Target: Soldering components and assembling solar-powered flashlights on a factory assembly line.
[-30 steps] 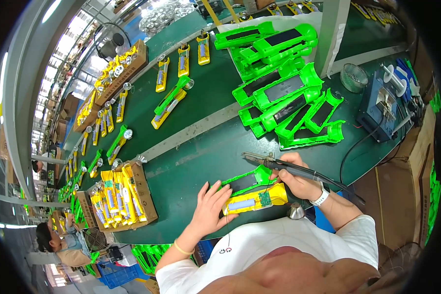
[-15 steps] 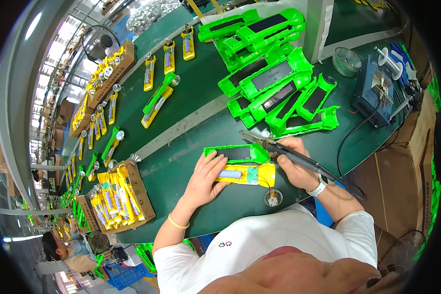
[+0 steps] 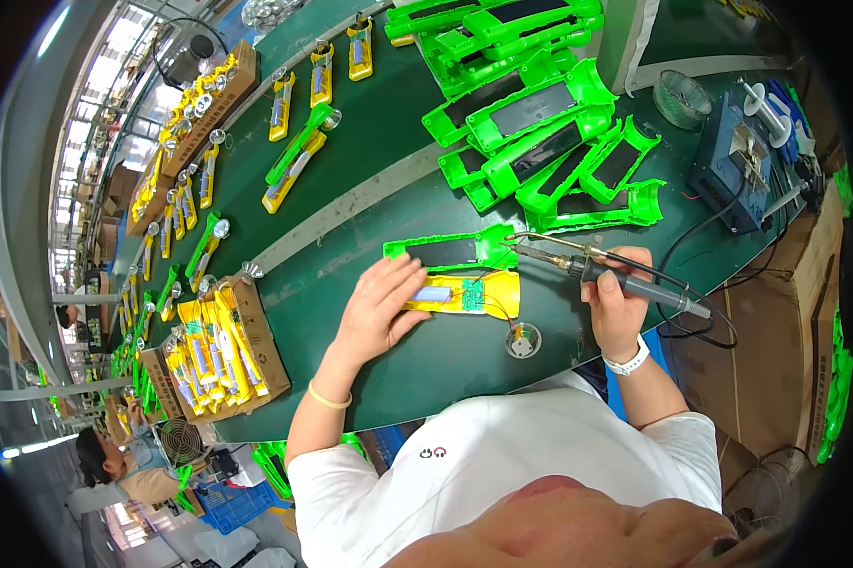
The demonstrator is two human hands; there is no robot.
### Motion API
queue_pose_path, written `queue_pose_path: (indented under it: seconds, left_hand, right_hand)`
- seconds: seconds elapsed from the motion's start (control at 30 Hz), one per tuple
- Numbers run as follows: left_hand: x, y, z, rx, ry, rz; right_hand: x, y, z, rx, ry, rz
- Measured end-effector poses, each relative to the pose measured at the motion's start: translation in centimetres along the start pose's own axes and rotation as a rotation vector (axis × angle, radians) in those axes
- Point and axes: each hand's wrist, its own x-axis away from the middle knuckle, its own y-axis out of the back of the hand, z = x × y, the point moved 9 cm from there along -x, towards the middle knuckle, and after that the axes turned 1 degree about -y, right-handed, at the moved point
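Observation:
My right hand (image 3: 620,301) grips a soldering iron (image 3: 635,288) with a black handle and a thin metal feed tube. Its tip points left, near the right end of a green plastic housing (image 3: 495,248) with a dark panel. Beside this, on the near side, lies a yellow housing half (image 3: 500,297) carrying a lilac battery cell (image 3: 433,294) and a green circuit board (image 3: 474,295). Thin wires run from it to a round silver lamp reflector (image 3: 523,341). My left hand (image 3: 377,308) holds the yellow half's left end, fingers together and reaching the green housing, thumb along the near edge.
Green housings (image 3: 540,109) are heaped at the far side. A blue soldering station (image 3: 729,170) with a solder spool (image 3: 765,114) and a glass bowl (image 3: 682,99) stands right. A carton (image 3: 273,355) of yellow housings sits left; more lie along the bench. A person (image 3: 128,464) sits at lower left.
My right hand has moved to the right with the soldering iron, and the tip has drawn back rightward. My left hand stays at the left end of the housings. The whole view has shifted slightly.

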Motion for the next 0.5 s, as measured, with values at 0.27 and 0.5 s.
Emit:
queue_pose_path:
  seconds: [0.27,0.5]
  left_hand:
    - [-0.7,0.3,-3.2,-0.175,-0.083,-0.162]
    - [-2.1,-0.4,-1.8,0.248,0.004,-0.201]
  right_hand:
    - [-0.7,-1.3,0.8,-0.035,0.019,0.029]
    - [0.0,-2.5,-1.2,-0.012,-0.138,0.123]
